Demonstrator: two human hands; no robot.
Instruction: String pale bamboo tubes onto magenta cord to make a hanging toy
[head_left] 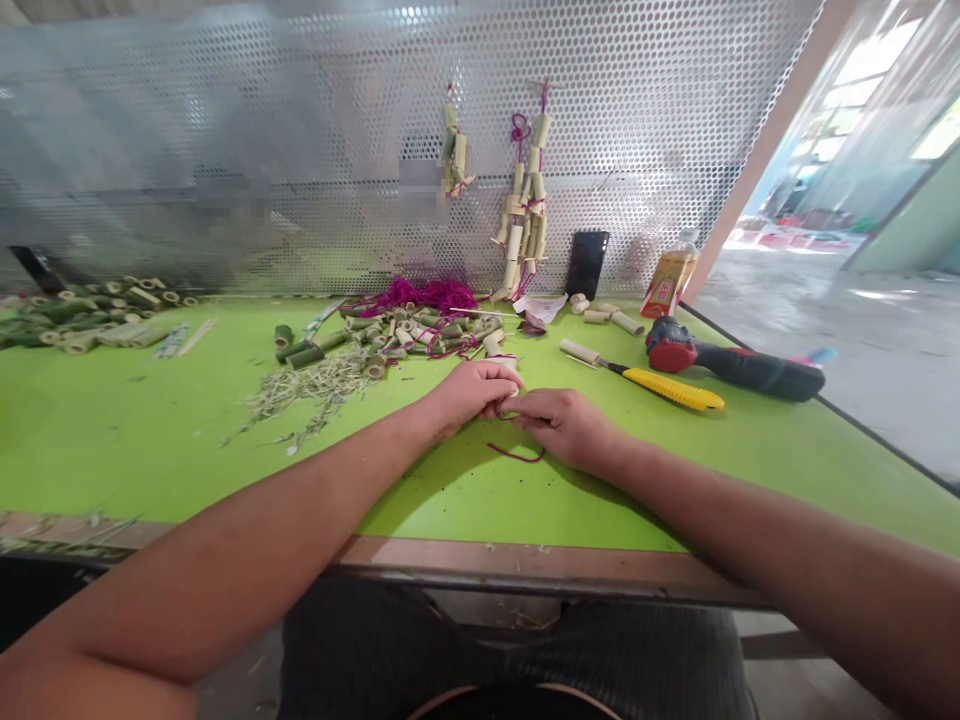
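Observation:
Both hands meet over the green table (435,500). My left hand (476,392) is closed around a small pale bamboo piece (501,364), mostly hidden by the fingers. Close against it, the fingertips of my right hand (566,425) pinch a dark red cord (517,457), whose loose end curls on the table below. Just beyond the hands lies a heap of cut bamboo tubes (420,330), some with purple cord through them. A yellow utility knife (671,388) rests right of my right hand, its blade end by a short bamboo tube (579,351).
A cordless power tool (750,365) lies at the right edge. Behind stand a phone (587,264) and a drink bottle (670,275). Bamboo figures (525,210) hang on the perforated metal panel (315,130). Purple yarn (431,294), shavings (307,390) and more tubes (90,315) lie leftward.

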